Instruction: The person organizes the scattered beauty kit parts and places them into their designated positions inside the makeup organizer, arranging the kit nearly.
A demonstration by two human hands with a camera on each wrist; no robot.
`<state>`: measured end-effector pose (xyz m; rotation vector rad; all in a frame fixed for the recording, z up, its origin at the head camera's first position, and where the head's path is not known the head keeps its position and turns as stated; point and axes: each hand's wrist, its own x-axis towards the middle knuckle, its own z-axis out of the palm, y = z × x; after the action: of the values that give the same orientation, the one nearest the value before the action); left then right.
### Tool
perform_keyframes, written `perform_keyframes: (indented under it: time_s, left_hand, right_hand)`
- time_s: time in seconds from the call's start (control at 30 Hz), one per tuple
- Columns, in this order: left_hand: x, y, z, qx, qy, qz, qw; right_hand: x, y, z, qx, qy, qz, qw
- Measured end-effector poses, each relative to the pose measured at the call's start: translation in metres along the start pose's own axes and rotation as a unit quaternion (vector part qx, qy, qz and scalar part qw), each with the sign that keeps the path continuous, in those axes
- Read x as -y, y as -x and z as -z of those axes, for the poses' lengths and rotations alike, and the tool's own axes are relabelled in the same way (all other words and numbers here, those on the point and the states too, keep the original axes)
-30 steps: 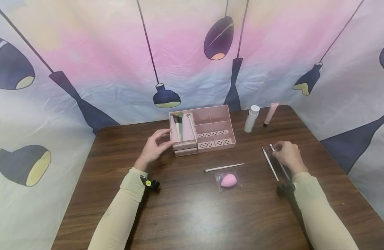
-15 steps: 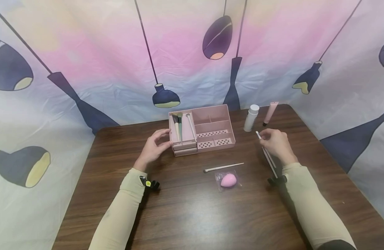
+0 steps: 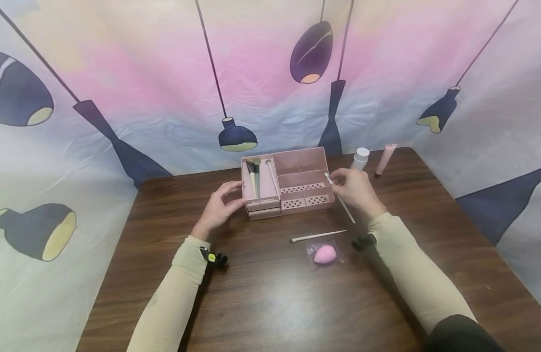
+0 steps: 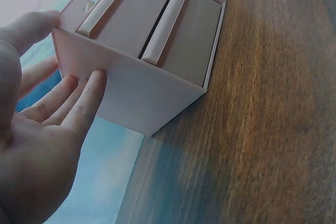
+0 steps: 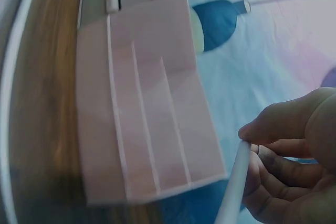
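A pink makeup organizer (image 3: 296,168) stands at the back of the table. My left hand (image 3: 219,208) rests its fingertips on the organizer's left side, the thumb at its front corner; the left wrist view shows the fingers fairly straight against the wall. Between thumb and fingers my right hand (image 3: 358,190) pinches a slim white makeup brush (image 3: 346,208), tilted beside the organizer's right end. Several brushes (image 3: 256,178) lie in the organizer's upper left tray. On the table in front are another white makeup brush (image 3: 318,236) and a pink makeup sponge (image 3: 325,254) in clear wrap.
Behind my right hand stands a white bottle (image 3: 360,157), partly hidden. Farther right is a pink tube (image 3: 386,159) on its dark cap. A patterned cloth (image 3: 173,83) hangs behind the wooden table (image 3: 270,303). My right arm covers the spot where another brush lay.
My right hand has lifted a white makeup brush from the right side of the table and carried it left to the organizer. The left hand has stayed at the organizer's side.
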<state>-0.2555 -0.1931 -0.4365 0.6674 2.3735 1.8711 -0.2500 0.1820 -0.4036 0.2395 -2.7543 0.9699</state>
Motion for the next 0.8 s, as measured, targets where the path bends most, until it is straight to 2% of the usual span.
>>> perform_keyframes:
  time_s: [0.1,0.33,0.57,0.6,0.8]
  left_hand:
    - [0.001,-0.001,0.0,0.001,-0.001,0.0,1.0]
    - [0.025,-0.006,0.003,-0.005,0.009,-0.007,0.9999]
    - [0.03,-0.006,0.002,-0.009,-0.003,-0.018,0.9998]
    - [0.026,-0.005,0.001,-0.008,-0.001,-0.015,0.9999]
    - [0.026,-0.003,0.002,-0.01,-0.006,-0.008,0.9999]
  right_hand:
    - [0.015,-0.008,-0.005,0.009,-0.021,0.01,0.9997]
    - [0.047,-0.019,-0.015,0.006,-0.021,0.024,0.9995]
    - [0.066,-0.026,-0.026,0.013,-0.04,0.042,0.9982]
    - [0.067,-0.027,-0.028,0.015,-0.04,0.045,0.9981]
    - [0.078,-0.033,-0.036,0.018,-0.033,0.058,0.9976]
